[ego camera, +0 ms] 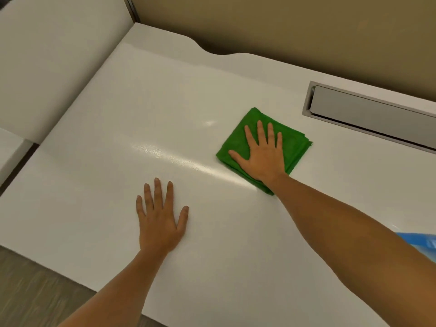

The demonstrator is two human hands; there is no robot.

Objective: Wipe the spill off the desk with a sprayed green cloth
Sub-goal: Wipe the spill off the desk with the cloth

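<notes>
A folded green cloth [293,147] lies flat on the white desk [94,128], right of centre. My right hand [262,154] presses on it with the palm down and the fingers spread, covering its middle. A wet, shiny streak [165,155] runs across the desk to the left of the cloth. My left hand [160,218] rests flat on the bare desk nearer to me, fingers apart, holding nothing.
A grey cable slot with a hinged lid [368,114] is set into the desk at the back right. A blue object [422,240] shows behind my right forearm at the right edge. A beige wall [283,24] backs the desk; floor [35,291] lies at the near left.
</notes>
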